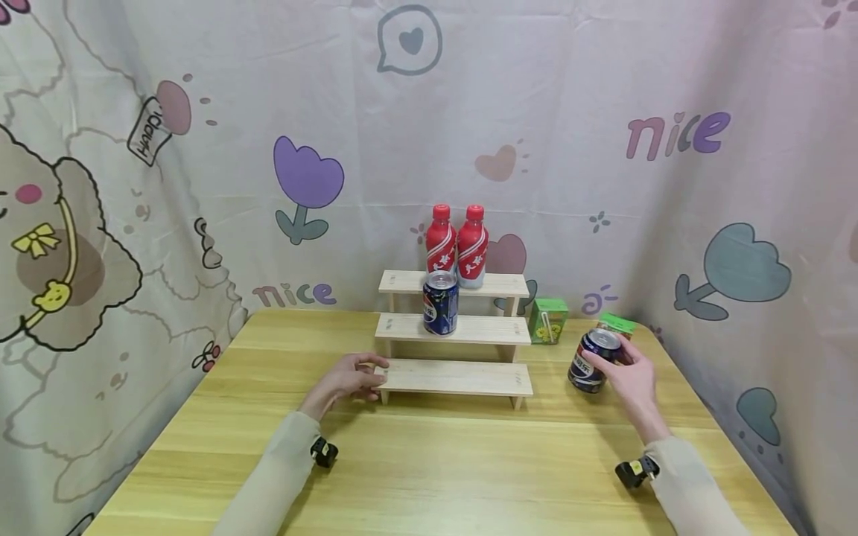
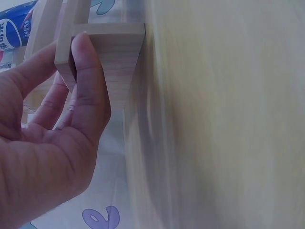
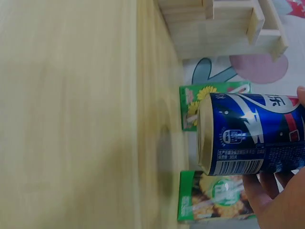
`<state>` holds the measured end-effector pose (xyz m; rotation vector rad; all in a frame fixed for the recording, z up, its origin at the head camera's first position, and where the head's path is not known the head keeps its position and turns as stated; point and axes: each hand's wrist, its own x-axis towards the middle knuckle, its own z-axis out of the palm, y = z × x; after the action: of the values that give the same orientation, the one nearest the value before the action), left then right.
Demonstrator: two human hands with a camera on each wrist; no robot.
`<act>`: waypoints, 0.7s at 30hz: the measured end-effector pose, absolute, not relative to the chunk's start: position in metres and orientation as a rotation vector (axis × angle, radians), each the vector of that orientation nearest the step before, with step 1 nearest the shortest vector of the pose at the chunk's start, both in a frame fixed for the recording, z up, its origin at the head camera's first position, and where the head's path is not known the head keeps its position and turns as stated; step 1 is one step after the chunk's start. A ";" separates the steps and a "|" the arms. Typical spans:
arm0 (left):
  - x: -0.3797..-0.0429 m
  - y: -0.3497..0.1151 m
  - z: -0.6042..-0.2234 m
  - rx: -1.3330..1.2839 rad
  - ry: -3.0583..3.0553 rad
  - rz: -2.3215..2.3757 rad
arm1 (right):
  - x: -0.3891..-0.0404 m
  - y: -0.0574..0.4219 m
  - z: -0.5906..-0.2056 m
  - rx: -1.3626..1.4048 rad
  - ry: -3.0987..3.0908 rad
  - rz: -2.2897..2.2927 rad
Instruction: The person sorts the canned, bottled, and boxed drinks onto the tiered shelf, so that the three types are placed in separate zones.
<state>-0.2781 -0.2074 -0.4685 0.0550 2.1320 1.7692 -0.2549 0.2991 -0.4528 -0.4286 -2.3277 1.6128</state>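
Note:
My left hand (image 1: 345, 380) pinches the left end of the lowest step of a three-step wooden display rack (image 1: 456, 377); in the left wrist view its fingers sit on both sides of the board's end (image 2: 64, 52). With my right hand (image 1: 635, 378) I grip a blue soda can (image 1: 590, 365), slightly tilted, to the right of the rack. In the right wrist view the can (image 3: 252, 133) hangs above the table, its bottom facing the tabletop. A second blue can (image 1: 440, 304) stands on the middle step. Two red bottles (image 1: 473, 249) stand upright on the top step.
A green drink carton (image 1: 548, 321) stands just right of the rack. Another green carton (image 1: 617, 324) is partly hidden behind my right hand and the can. The wooden table (image 1: 429, 469) runs back to a printed cloth (image 1: 570, 89) hanging behind and at the sides.

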 end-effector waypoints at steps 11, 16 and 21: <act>-0.279 -0.211 -0.473 0.082 2.168 1.734 | -0.251 0.275 -0.445 -0.350 -2.298 1.673; -0.280 -0.210 -0.475 0.078 2.174 1.731 | -0.249 0.268 -0.443 -0.279 -2.286 1.712; -0.280 -0.210 -0.474 0.098 2.146 1.759 | -0.250 0.260 -0.438 -0.215 -2.282 1.691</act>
<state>-0.2801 -0.2103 -0.4739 0.0981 2.1456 1.7588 -0.2502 0.2597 -0.4381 -0.2152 -2.2823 1.6908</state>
